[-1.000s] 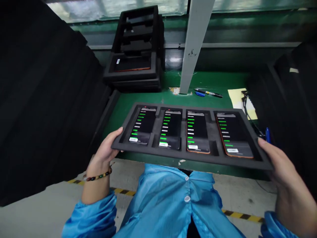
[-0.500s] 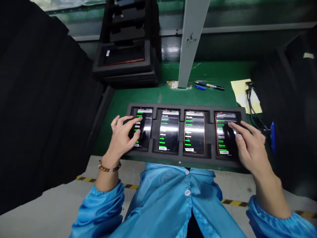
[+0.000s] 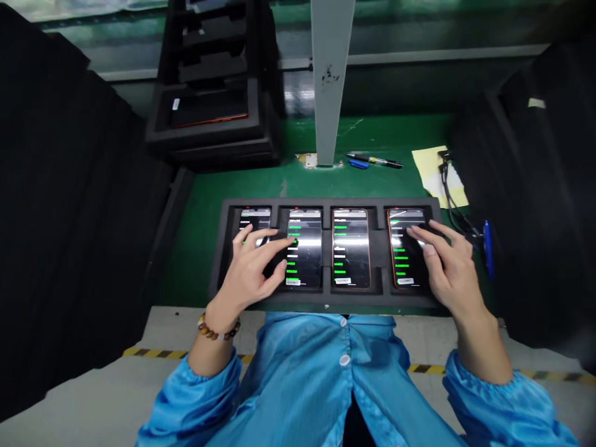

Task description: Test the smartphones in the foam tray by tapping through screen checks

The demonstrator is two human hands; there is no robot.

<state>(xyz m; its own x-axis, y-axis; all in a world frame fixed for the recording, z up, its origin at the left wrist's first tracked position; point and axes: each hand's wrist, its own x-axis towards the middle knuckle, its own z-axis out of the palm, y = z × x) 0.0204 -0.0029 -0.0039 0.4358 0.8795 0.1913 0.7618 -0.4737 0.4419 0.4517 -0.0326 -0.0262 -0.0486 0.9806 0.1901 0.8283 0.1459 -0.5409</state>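
Several smartphones lie screen up in the slots of a black foam tray (image 3: 354, 298), each showing a dark list with green and white lines. My left hand (image 3: 254, 267) spreads over the leftmost phone (image 3: 255, 217) and partly hides it. Its index fingertip is at the screen of the second phone (image 3: 305, 257). The third phone (image 3: 358, 248), with an orange edge, has no hand on it. At the far right my right hand (image 3: 449, 264) is open, fingertips at the screen of the rightmost phone (image 3: 405, 242). Whether the fingertips touch the glass, I cannot tell.
Stacked black foam trays (image 3: 214, 133), the top one with a phone (image 3: 209, 112), stand at the back left. A grey post (image 3: 328, 93) rises behind the tray. A pen (image 3: 375, 161), yellow paper (image 3: 431, 167) and a black cable (image 3: 449, 192) lie on the green table (image 3: 261, 183).
My left hand has moved right from the leftmost phone to the second one. The right hand stays at the rightmost phone, whose listed lines have shifted. The whole view has moved slightly.
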